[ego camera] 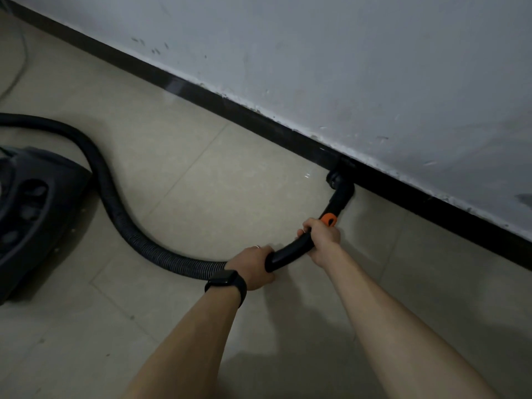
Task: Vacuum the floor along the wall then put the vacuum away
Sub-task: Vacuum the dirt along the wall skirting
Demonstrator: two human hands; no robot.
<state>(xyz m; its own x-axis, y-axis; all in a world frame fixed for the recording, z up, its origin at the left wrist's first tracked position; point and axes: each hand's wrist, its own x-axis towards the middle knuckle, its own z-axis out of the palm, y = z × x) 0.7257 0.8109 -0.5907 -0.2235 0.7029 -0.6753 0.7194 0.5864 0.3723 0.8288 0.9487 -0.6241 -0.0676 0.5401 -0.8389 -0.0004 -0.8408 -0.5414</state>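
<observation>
Pale floor tiles (230, 174) meet a black skirting board (259, 122). The nozzle (335, 180) sits against it, probably sucking. Right hand (321, 236) and left hand (253, 267) both clasp the stiff curved handle (288, 251); the ribbed hose (121, 214) trails limp to the heavy-looking vacuum body (31, 214).

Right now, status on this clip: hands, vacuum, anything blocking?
Both hands shut on the handle: left hand behind, right hand ahead. Nozzle at the baseboard. Hose loops back to the vacuum body. Floor ahead unobstructed.
</observation>
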